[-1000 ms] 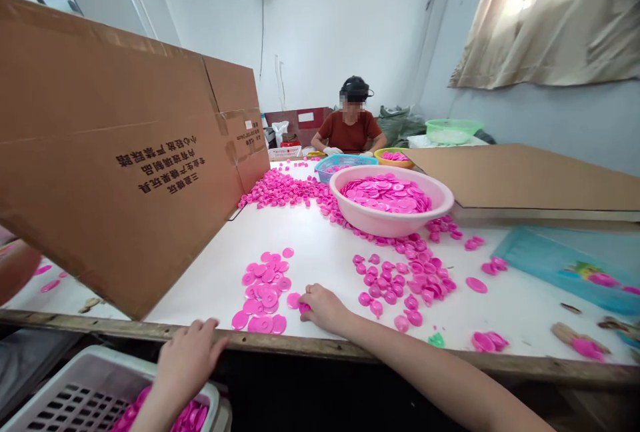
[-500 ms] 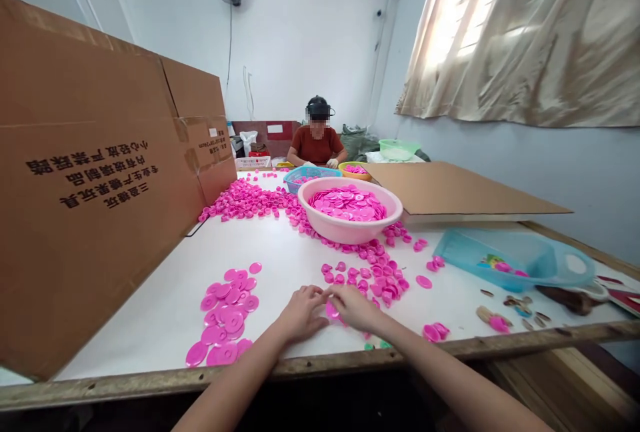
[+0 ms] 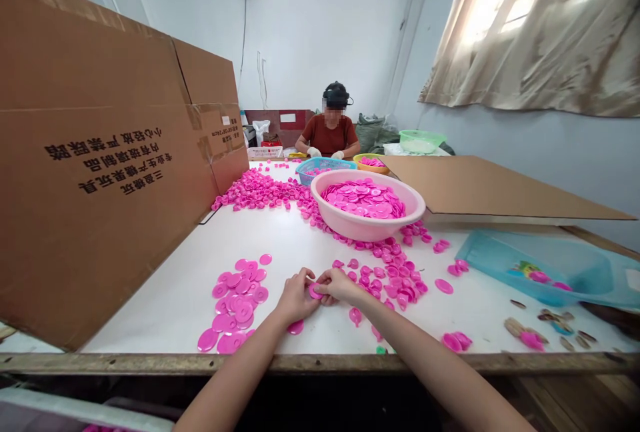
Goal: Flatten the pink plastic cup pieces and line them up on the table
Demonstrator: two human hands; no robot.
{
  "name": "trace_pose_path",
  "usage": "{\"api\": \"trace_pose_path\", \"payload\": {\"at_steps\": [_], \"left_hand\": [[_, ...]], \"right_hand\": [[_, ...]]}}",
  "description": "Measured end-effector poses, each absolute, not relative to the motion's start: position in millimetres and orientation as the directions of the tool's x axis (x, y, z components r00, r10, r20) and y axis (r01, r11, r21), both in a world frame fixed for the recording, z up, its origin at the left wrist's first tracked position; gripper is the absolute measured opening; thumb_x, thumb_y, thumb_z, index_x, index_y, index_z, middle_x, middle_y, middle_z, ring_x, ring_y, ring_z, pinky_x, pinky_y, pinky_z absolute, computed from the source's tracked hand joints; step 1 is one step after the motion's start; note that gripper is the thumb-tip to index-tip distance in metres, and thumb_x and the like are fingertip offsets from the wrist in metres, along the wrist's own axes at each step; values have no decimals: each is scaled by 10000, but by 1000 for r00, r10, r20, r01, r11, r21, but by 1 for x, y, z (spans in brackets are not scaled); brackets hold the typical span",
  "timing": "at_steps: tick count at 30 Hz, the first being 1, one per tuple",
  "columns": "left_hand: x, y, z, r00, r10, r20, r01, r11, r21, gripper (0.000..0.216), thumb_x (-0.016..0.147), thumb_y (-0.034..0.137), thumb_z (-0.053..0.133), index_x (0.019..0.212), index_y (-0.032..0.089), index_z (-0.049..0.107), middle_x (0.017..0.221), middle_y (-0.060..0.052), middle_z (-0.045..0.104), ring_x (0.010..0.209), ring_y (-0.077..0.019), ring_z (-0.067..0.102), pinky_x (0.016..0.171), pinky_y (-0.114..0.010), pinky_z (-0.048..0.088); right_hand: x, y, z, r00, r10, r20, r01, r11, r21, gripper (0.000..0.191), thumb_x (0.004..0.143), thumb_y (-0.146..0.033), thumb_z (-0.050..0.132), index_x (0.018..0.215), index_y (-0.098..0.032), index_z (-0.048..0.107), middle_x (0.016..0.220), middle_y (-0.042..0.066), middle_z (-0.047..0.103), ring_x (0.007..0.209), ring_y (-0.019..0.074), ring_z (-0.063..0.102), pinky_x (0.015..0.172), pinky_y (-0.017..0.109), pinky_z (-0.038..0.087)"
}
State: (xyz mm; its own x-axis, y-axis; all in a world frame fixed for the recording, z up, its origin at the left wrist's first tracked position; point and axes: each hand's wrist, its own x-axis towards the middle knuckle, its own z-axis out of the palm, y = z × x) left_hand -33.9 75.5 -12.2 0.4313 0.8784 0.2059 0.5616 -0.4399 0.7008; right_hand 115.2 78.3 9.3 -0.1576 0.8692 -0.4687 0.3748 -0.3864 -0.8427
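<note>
Pink disc btwn hands, curled close tog.

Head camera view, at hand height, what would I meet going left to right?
Cardboard box, flat pink discs, left hand, held pink disc, right hand, lone pink disc, blue plastic tub.
</note>
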Motion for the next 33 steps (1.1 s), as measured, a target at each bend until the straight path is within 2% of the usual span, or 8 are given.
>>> {"api": "trace_pose_path", "payload": {"at_steps": [6,9,15,23,28,33], "left_hand": [[-34,78,-12,453,870,196,519,-436,735,418,609,336,627,954,232,414,798,8,630,782,-169,571,714,-277,395],[-34,78,-10,449,874,185,520,-424,742,420,622,368,619,964,234,416,802,3,634,774,-165,577,708,-272,401],[-35,77,-10,451,880,147,536,-399,744,452,610,320,629,993,231,407,809,9,630,762,-145,577,701,-252,399],[-34,77,-7,437,889,139,555,-388,736,503,583,376,655,998,227,414,768,17,620,723,-146,572,670,-249,398],[-34,77,-8,444,888,124,553,-380,741,493,597,382,642,1004,226,412,777,6,626,728,-151,575,671,-255,402],[-34,77,-7,445,886,127,562,-388,731,498,592,364,648,1009,227,413,780,4,626,741,-159,575,679,-262,406]], "right_hand": [[125,84,20,-177,804,-567,441,-450,-776,185,719,-236,620,777,-118,489,471,7,576,507,135,614,493,212,518],[128,86,10,-195,818,-541,468,-408,-784,235,697,-282,640,777,-124,486,454,0,568,482,134,607,461,209,513],[124,92,2,-178,826,-536,476,-404,-781,222,758,-308,565,831,-131,451,476,11,576,455,135,599,449,223,511],[134,89,-2,-329,821,-466,352,-351,-867,204,747,-281,582,798,-136,447,547,5,597,547,124,624,518,224,524],[132,96,-8,-327,821,-467,461,-293,-838,248,690,-305,631,788,-133,482,536,12,602,521,140,618,493,232,520],[128,96,-2,-315,807,-499,514,-297,-804,200,698,-264,622,775,-151,477,482,-2,589,512,147,614,498,243,517]]}}
